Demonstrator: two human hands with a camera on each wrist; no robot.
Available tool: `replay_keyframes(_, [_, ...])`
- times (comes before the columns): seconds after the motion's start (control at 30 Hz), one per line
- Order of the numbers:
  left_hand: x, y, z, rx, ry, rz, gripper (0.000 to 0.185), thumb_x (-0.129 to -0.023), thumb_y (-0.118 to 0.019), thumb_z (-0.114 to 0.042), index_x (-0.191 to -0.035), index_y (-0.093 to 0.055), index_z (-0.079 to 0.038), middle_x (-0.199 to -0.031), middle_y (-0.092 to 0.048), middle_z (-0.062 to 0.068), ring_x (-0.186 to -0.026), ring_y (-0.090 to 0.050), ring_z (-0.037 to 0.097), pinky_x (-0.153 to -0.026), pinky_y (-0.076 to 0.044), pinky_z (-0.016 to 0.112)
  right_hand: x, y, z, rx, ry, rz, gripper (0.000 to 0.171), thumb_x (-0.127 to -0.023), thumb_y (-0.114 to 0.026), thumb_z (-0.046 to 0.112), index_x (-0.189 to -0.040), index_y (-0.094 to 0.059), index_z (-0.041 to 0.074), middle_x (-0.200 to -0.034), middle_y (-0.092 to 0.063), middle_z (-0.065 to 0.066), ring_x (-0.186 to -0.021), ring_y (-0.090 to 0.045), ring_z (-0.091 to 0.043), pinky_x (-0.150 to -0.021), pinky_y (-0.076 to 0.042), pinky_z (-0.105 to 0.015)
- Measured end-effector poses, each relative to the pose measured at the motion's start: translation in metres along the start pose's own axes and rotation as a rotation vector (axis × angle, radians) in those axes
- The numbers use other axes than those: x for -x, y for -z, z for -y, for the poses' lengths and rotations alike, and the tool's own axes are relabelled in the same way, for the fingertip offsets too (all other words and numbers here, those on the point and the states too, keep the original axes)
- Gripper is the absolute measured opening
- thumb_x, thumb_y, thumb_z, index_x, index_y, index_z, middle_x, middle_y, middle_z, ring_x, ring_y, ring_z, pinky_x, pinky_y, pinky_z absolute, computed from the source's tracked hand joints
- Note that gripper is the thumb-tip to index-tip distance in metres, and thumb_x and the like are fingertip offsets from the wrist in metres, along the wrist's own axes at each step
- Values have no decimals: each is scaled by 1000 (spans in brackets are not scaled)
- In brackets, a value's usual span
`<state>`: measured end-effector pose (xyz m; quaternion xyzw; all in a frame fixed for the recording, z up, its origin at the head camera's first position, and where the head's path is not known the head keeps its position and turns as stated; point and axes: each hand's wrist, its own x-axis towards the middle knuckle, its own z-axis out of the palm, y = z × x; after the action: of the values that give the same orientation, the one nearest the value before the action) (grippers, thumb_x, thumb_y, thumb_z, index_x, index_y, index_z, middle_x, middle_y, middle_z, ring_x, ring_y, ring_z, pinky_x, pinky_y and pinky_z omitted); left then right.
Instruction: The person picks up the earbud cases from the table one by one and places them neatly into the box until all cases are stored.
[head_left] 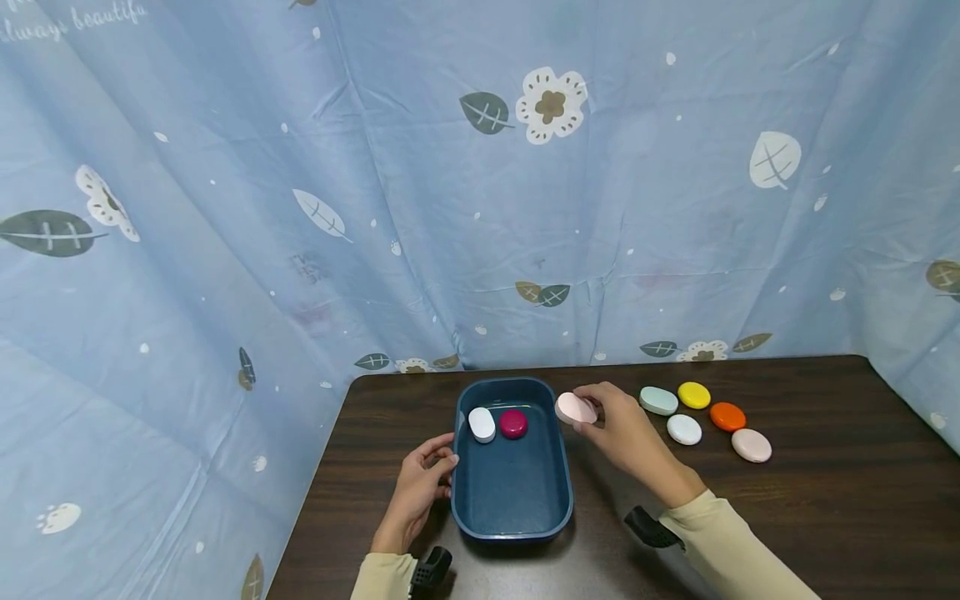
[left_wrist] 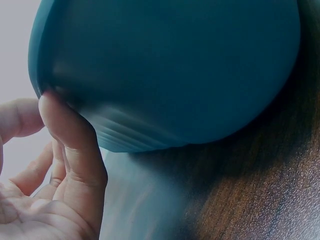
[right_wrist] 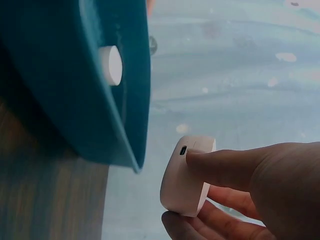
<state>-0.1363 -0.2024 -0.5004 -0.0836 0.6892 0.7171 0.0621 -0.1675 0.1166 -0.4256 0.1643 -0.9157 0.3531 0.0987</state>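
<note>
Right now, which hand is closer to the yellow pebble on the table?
Right. The right hand, holding a pink pebble, is just left of the yellow pebble; the left hand rests beyond the blue tray.

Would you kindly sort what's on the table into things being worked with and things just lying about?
In use: pink case held by right hand; blue tray touched by left hand.
Lying about: white case and magenta case in tray; five cases on table.
</note>
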Motion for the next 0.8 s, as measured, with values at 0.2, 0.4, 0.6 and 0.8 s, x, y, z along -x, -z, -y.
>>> replay_keyframes(0.2, [0, 0, 0, -3, 6, -7, 45, -101, -61, -1, -145, -55, 6, -104, -56, 8, -73, -54, 14, -55, -51, 24, -6, -8, 14, -29, 21, 35, 41, -85, -84, -3, -124, -70, -5, -116, -69, -18, -96, -65, -26, -87, -59, -47])
replay_keyframes(0.4, [0, 0, 0, 10, 7, 0, 45, -101, -61, 0, -146, -54, 7, -104, -56, 7, -73, -53, 14, -56, -51, 23, -11, -18, 24, -54, 6, 82, 39, -87, -84, 0, -124, -70, -4, -118, -68, -17, -99, -66, -26, -90, -59, -47])
replay_keyframes(0.6, [0, -1, 0, 20, 1, 12, 47, -101, -61, 0, -146, -53, 8, -103, -55, 7, -71, -52, 13, -55, -50, 23, -17, -29, 34, -66, 17, 116, 38, -86, -84, -2, -121, -71, -4, -113, -68, -15, -94, -65, -23, -86, -60, -43])
replay_keyframes(0.8, [1, -1, -1, 13, 3, 3, 46, -101, -61, 0, -146, -53, 7, -103, -55, 7, -72, -53, 13, -55, -51, 24, -21, -39, 43, -75, 29, 150, 38, -84, -85, -4, -121, -71, -5, -115, -69, -15, -96, -66, -22, -88, -60, -43])
